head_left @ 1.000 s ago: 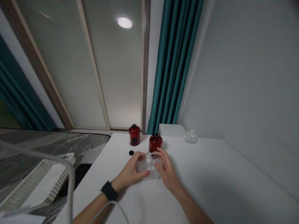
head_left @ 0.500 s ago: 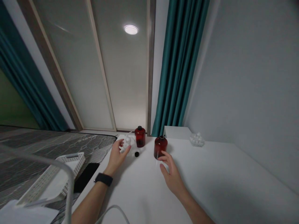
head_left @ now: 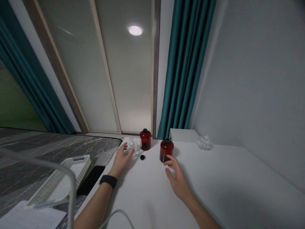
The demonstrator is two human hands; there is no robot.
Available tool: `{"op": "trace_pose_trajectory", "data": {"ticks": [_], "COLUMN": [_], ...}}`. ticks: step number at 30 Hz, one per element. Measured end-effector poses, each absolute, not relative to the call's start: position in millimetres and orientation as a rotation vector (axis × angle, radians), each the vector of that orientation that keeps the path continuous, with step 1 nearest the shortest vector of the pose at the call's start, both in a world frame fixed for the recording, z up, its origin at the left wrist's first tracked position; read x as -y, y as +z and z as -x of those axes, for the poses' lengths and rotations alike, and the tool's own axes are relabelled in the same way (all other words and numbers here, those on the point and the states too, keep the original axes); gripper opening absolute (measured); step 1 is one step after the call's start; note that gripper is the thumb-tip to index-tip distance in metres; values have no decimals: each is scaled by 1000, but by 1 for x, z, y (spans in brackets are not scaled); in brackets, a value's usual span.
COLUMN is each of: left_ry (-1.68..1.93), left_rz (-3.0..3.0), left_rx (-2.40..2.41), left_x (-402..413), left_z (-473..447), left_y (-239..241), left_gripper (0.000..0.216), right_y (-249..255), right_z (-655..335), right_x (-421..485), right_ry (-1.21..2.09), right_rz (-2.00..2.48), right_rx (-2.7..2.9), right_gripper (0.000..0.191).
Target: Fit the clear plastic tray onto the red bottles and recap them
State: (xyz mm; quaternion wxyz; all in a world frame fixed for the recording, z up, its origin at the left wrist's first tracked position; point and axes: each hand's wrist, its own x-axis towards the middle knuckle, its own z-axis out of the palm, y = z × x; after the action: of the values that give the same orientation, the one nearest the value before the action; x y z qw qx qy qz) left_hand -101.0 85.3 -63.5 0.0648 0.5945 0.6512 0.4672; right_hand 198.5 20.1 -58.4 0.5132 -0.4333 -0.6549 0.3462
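My left hand (head_left: 121, 159), with a black watch on the wrist, lies on the white table (head_left: 214, 190) with its fingers spread. Its fingertips are at a clear plastic packet (head_left: 132, 145) by the table's far left corner. My right hand (head_left: 177, 179) hovers just in front of an uncapped dark red bottle (head_left: 166, 150). A thin pale tube-like streak (head_left: 163, 162) shows at its thumb and forefinger; whether it is held is unclear. A small black cap (head_left: 142, 157) lies between the hands. A second red bottle (head_left: 145, 139), capped, stands behind it.
A white box (head_left: 183, 135) and a clear packet (head_left: 204, 143) sit at the back by the wall. Left of the table are a white perforated basket (head_left: 64, 178), a black flat object (head_left: 91, 179) and paper (head_left: 30, 219). A white cable (head_left: 116, 216) crosses the near edge.
Both hands held the clear packet in the middle a second ago. My left hand carried it to the far left corner; my right hand moved up to the uncapped bottle.
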Motion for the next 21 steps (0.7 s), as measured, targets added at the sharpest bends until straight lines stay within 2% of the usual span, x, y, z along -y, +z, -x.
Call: {"op": "trace_pose_trajectory", "data": {"ticks": [5,9,14,21], "left_ry": [1462,1565,1343,864], "left_rz": [-1841,-1988,-2362,-2612], "left_rx": [-1972,-1953,-1658,-1659], "left_x": [-83,-71,-51,-52], "left_z": [100,93,60,41], "left_y": [-58,-43,-35,-50], "left_gripper": [58,41,16,31], "right_y": [-59,-60,-60,-60], "right_z": [-199,-200,-200,-200], "right_x": [-21,-22,-23,-24], "right_ry": [847,839,808,762], "right_rz": [1073,1077,1067,1072], "right_rx": [1579,1591,1614,1615], "right_gripper": [46,46,45,45]}}
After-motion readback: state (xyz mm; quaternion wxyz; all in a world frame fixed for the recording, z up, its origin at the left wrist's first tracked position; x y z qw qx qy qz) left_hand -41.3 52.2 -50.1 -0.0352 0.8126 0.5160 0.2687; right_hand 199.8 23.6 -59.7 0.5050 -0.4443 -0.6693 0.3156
